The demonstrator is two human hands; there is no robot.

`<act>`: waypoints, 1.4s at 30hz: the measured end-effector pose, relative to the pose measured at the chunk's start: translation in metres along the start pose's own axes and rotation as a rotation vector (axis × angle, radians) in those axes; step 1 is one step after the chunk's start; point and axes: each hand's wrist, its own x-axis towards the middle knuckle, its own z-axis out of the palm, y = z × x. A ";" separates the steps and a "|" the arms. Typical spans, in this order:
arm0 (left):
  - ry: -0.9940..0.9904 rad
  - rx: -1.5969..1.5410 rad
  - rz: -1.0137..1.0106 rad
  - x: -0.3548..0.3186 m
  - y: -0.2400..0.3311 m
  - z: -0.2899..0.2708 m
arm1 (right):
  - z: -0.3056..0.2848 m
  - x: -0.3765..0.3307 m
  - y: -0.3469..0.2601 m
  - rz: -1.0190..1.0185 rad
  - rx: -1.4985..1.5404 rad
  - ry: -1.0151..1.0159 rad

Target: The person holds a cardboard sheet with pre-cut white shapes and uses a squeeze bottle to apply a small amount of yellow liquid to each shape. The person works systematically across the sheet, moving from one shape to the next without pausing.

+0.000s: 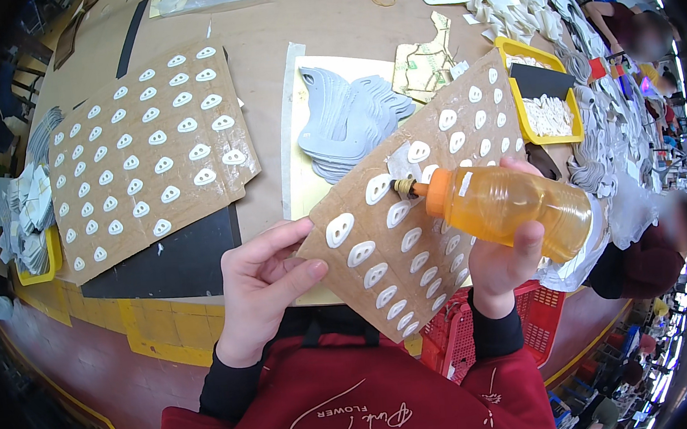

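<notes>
My left hand [272, 282] pinches the near left corner of a brown cardboard sheet [394, 257] between thumb and fingers. Rows of small white oval pieces, each with two holes, lie on that tilted sheet. My right hand [504, 262] is wrapped round a clear squeeze bottle [514, 208] of amber liquid with an orange cap. The bottle is tipped sideways, and its dark nozzle tip is at one white piece [378, 188] in the upper left rows; whether it touches cannot be told. Beyond the sheet lies a stack of light blue cut pieces [343, 120].
A second cardboard sheet [182, 167] with similar white pieces rests at left over a black board [176, 266]. A yellow tray [525, 121] of white parts stands at right. Below the table edge is a red plastic basket [549, 319]. Co-workers sit at far right.
</notes>
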 end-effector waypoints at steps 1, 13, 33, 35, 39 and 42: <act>-0.001 0.001 0.003 0.000 0.000 0.000 | 0.000 -0.001 -0.001 0.005 0.004 -0.002; -0.009 0.001 0.005 -0.001 0.001 0.001 | -0.001 -0.013 -0.002 -0.047 0.030 -0.083; -0.003 0.044 0.022 -0.004 0.001 0.003 | -0.008 -0.020 -0.013 -0.264 -0.305 -0.188; 0.008 0.052 0.020 -0.005 0.002 0.003 | -0.008 -0.021 -0.015 -0.292 -0.334 -0.213; -0.011 0.054 0.020 -0.005 0.003 0.004 | -0.006 -0.022 -0.024 -0.381 -0.389 -0.276; -0.005 0.061 0.021 -0.006 0.003 0.005 | -0.002 -0.015 -0.024 -0.629 -0.428 -0.297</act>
